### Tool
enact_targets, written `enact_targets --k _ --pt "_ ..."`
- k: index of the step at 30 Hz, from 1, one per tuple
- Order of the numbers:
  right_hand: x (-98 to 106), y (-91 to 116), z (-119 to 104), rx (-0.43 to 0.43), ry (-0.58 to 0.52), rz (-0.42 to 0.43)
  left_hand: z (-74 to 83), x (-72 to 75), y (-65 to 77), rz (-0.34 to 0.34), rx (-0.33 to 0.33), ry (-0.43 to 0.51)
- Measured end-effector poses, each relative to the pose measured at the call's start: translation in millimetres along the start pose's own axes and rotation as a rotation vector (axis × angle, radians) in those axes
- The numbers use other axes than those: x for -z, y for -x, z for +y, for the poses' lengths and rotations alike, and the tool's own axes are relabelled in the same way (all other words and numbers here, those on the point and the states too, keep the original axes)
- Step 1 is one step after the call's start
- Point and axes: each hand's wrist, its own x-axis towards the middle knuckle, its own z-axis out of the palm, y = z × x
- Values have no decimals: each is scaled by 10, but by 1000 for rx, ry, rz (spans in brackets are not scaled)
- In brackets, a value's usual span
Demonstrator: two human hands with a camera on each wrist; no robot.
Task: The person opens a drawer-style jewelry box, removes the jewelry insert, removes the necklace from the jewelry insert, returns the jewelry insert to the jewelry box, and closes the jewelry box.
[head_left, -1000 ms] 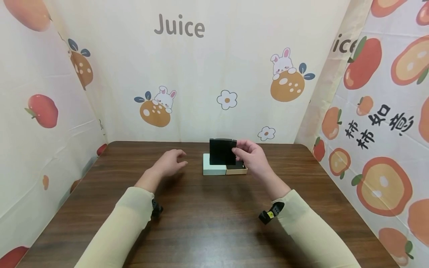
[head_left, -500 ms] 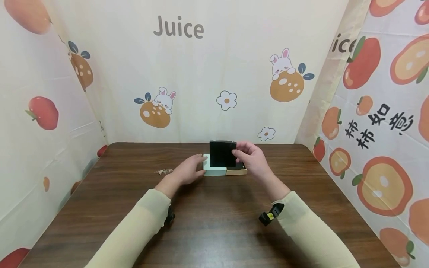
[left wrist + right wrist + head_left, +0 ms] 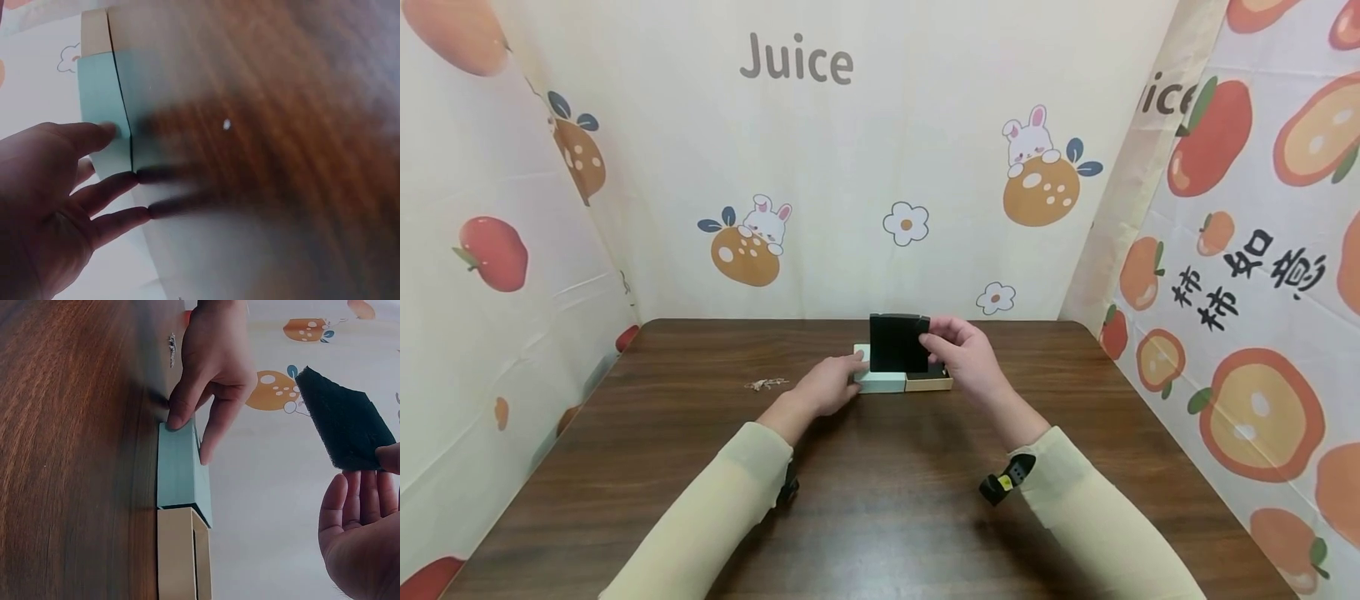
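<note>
A pale blue box sleeve (image 3: 882, 383) lies on the table, with a beige drawer (image 3: 929, 385) sticking out of its right end. My left hand (image 3: 827, 385) grips the sleeve's left end, thumb on the front face and a finger over the top, as the right wrist view shows. Above the box, my right hand (image 3: 964, 354) pinches a thin black square foam pad (image 3: 898, 343) by its right edge. That pad stands upright and covers part of the sleeve and drawer in the head view. In the right wrist view the drawer (image 3: 176, 550) has a dark inside.
A small silvery chain (image 3: 767, 384) lies on the wooden table (image 3: 880, 500), left of the box. Behind the table's far edge hangs a cream curtain (image 3: 835, 167) with fruit and rabbit prints. Printed cloth also lines both sides.
My left hand has moved right from over the chain, uncovering it, and has taken hold of the sleeve's left end. The right hand keeps the black pad almost still.
</note>
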Motion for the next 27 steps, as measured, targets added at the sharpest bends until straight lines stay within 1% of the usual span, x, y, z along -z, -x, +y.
enact_targets --k 2,5,9,12,17,20,27 --pt "-5 -6 -9 -3 6 1 1 7 7 -2 16 10" --pt "-9 -20 -13 -5 7 7 16 17 16 3 17 18" --pt "2 -51 18 -9 -4 19 47 16 27 10 19 16" --pt "22 -79 59 -19 -2 29 70 11 36 1 37 16" --pt "60 -134 107 -52 19 62 90 5 36 -10 58 4" --pt "87 -178 135 -75 20 82 92 7 34 -10 57 -7" --pt "148 -287 197 -117 7 94 93 22 26 -12 56 9"
